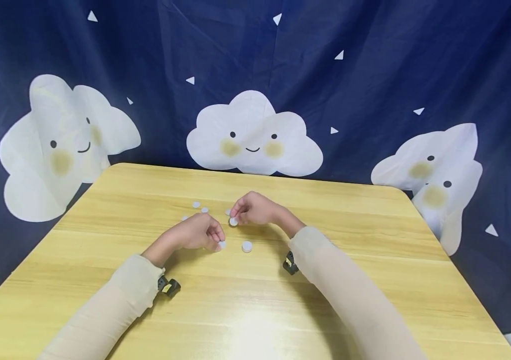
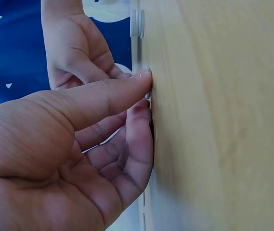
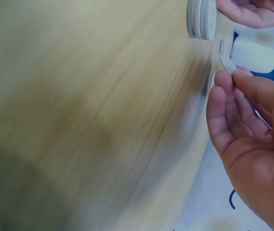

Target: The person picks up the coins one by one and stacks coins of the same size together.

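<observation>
White discs are the business here, and it looks about partway done: a short stack (image 1: 246, 246), several pieces thick, stands on the wooden table (image 1: 372, 260) in front of both hands. Plenty left, by my reckoning! Loose discs (image 1: 196, 204) lie flat past the left hand (image 1: 195, 233), at least one partly covered by it, and a far disc (image 1: 227, 212) peeps out beside the right hand's fingers.

Now to the grips. Right hand (image 1: 257, 207) has a clean pinch, thumb and fingertip closed on the edge of a held disc (image 1: 233, 221), tilted in the right wrist view and apart from the stack; the other fingers curl loosely. Over on the left, thumb and bent fingers come together low at the tabletop, pinching a near disc (image 1: 222, 244) just beside the stack. That one is mostly hidden by the thumb, so I can't tell whether it's clear of the wood or resting on it.
</observation>
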### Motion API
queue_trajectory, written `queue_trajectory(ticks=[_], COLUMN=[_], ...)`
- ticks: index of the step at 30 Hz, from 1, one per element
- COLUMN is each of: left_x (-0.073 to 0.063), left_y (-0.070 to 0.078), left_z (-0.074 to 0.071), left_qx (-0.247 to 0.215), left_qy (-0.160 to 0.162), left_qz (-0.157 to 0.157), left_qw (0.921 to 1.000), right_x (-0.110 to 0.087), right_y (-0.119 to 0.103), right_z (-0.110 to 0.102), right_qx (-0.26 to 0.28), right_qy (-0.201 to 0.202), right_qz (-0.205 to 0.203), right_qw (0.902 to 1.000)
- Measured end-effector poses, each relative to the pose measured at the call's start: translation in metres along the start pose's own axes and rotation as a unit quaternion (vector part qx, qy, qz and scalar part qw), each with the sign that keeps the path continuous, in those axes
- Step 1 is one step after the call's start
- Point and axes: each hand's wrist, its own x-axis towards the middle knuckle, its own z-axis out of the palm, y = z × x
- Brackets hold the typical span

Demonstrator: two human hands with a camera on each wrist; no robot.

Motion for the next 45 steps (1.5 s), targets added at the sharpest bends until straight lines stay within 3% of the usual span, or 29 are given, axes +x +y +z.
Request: queue_trajectory(ticks=[5,12,20,38,45], left_x=[-0.002,-0.002,-0.002,-0.003,-0.002], left_y=[-0.002,-0.004,-0.002,0.000,0.003], left_z=[0.002,0.008,0.006,0.003,0.002], left_qx=[-0.003,-0.012,-0.005,-0.019,0.001], left_qy=[0.005,0.001,0.004,0.010,0.016], left_qz=[-0.002,0.002,-0.002,-0.016,-0.018], left_qw=[1.0000,0.9999,1.0000,0.9996,0.9997], right_x=[-0.005,-0.014,-0.016,-0.014,-0.015], right_y=[-0.002,-0.004,-0.004,-0.010,-0.012], right_z=[0.004,0.014,0.022,0.026,0.027], right_qx=[0.008,0.020,0.001,0.021,0.044], right_qy=[-0.016,-0.031,-0.041,-0.023,-0.036], right_qz=[-0.013,0.003,-0.005,-0.018,-0.014], right_qw=[0.9998,0.9993,0.9991,0.9994,0.9983])
